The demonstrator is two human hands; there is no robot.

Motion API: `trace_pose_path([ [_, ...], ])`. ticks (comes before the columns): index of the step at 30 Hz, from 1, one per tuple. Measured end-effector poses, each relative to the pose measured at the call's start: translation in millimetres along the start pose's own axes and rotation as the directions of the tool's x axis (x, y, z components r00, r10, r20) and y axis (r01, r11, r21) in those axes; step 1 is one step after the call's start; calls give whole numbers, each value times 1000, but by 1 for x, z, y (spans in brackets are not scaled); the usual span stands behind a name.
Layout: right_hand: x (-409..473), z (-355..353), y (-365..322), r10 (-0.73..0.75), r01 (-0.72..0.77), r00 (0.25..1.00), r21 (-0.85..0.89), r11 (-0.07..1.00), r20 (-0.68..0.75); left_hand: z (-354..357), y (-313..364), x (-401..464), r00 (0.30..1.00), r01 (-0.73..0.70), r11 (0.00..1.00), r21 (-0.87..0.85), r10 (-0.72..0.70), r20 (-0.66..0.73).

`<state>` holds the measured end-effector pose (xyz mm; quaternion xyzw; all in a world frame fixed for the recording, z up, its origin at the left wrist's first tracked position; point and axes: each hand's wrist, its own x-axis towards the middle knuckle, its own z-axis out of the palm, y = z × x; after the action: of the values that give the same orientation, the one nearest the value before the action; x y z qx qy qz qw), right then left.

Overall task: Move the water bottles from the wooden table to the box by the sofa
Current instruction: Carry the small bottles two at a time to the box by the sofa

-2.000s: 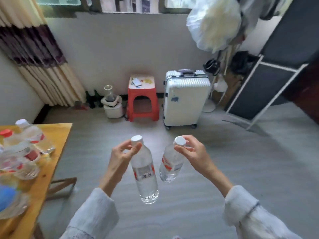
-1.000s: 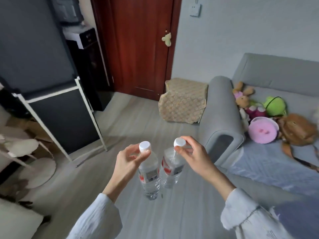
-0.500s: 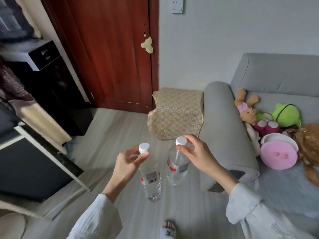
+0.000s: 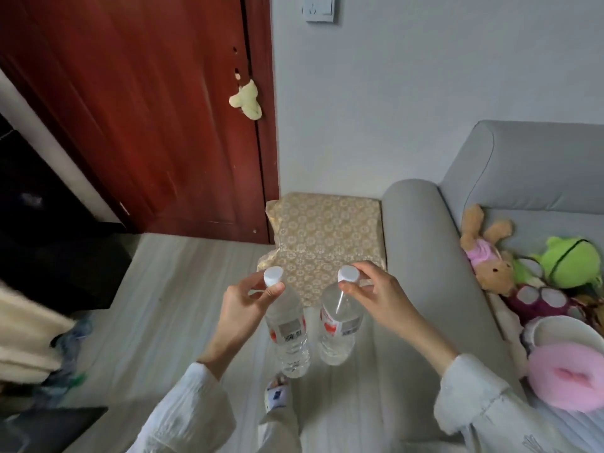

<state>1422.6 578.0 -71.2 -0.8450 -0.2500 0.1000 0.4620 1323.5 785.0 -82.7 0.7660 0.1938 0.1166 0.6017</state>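
Two clear water bottles with white caps and red labels hang side by side over the floor. My left hand (image 4: pixel 242 308) pinches the neck of the left bottle (image 4: pixel 289 331), and my right hand (image 4: pixel 380 297) grips the right bottle (image 4: pixel 338 325) just under its cap. Straight ahead, beyond the bottles, stands the box (image 4: pixel 323 237), draped in a gold patterned cloth that hides its opening. It sits between the red door and the grey sofa's arm (image 4: pixel 421 256). The wooden table is out of view.
The grey sofa carries plush toys (image 4: pixel 490 256) and a pink round cushion (image 4: pixel 568 374) at the right. A dark red door (image 4: pixel 147 125) closes the back left. Dark furniture (image 4: pixel 49 240) and cream fabric (image 4: pixel 26 335) line the left. My foot (image 4: pixel 277 392) shows below the bottles.
My view has swung right from the table and suitcase to the door and sofa. The cloth-covered box has come closer and now sits dead ahead. Both hands keep their bottles.
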Motion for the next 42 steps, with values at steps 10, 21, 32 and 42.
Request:
trace_pose_path([
  [10, 203, -25, 32, 66, -66, 998, 9, 998, -23, 8, 20, 223, 997, -26, 996, 84, 19, 76],
  [21, 400, -32, 129, 142, -135, 989, -111, 985, 50, 70, -11, 402, 986, 164, 962, 219, -156, -54],
  [32, 562, 2, 228, 212, -171, 959, -214, 962, 188, 122, -84, 575, 967, 251, 890, 381, -248, -59],
  [42, 644, 55, 289, 378, -366, 921, -123, 923, 98, 144, -156, 682, 951, 229, 875, 426, -295, 95],
])
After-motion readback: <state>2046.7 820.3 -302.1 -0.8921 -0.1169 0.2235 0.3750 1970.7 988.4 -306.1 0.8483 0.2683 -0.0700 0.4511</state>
